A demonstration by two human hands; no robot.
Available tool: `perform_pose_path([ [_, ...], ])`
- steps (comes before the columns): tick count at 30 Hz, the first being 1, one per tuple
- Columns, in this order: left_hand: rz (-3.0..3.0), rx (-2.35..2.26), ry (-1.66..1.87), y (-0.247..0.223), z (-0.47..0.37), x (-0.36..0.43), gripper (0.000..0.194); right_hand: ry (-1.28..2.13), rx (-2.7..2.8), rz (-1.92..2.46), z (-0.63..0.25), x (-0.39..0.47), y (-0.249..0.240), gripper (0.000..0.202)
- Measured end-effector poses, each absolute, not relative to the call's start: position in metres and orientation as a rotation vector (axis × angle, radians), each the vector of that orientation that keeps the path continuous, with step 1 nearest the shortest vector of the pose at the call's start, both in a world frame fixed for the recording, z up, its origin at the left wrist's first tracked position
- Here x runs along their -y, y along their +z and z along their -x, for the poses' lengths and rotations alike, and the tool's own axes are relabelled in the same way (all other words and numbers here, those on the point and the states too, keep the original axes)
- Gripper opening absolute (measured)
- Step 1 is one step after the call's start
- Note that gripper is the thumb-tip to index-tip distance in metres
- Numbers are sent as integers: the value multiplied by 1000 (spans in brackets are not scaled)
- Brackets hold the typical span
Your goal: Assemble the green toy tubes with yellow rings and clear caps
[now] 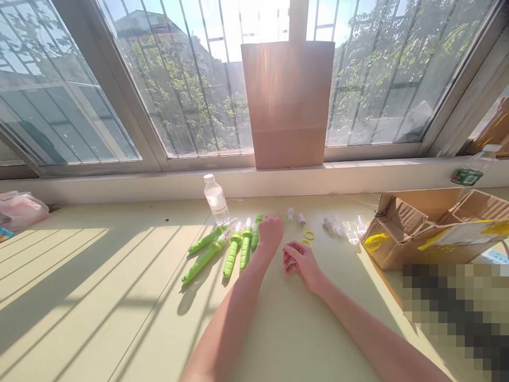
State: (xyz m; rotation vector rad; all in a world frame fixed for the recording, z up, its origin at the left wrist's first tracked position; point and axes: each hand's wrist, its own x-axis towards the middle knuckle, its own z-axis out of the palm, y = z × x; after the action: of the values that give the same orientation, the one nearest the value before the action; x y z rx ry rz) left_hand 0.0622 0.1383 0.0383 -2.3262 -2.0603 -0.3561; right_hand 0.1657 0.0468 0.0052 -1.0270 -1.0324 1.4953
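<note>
My left hand [271,232] is closed in a fist beside a row of green ribbed tubes with clear tips. Its fingers face away from me, so whatever they hold is hidden. Partly behind that hand is one green tube [255,239]; another green tube [233,255] lies to its left. My right hand [301,261] hovers low over the table, fingers curled together, and I cannot make out anything in them. Just beyond it are yellow rings [309,234]. Small clear caps [301,218] lie farther back.
A water bottle [216,199] stands behind the tubes. Clear plastic cups [350,232] lie beside an open cardboard box [421,233] on the right. A cardboard sheet [290,106] leans against the window. Far left sits a pink plastic bag [24,209].
</note>
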Motion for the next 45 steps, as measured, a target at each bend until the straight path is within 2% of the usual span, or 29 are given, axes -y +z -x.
perform_pose_path([
  [5, 2625, 1819, -366, 11, -86, -128, 44, 1153, 968, 1145, -170, -54, -8, 39],
  [14, 2744, 1821, -195, 7, -88, -115, 37, 853, 949, 1270, -182, -60, -11, 43],
  [23, 2793, 1807, -165, 4, -86, -115, 31, 269, 1420, 1620, -191, -67, -12, 27],
  [32, 2655, 1994, -296, 9, -88, -115, 53, 147, 1668, 1751, -193, -76, -29, 20],
  [39, 2575, 2108, -618, 8, -83, -118, 47, 145, 1675, 1766, -190, -75, -28, 13],
  [45, 2523, 1993, -1017, -6, -81, -121, 39, 215, 1571, 1612, -190, -77, -29, 26],
])
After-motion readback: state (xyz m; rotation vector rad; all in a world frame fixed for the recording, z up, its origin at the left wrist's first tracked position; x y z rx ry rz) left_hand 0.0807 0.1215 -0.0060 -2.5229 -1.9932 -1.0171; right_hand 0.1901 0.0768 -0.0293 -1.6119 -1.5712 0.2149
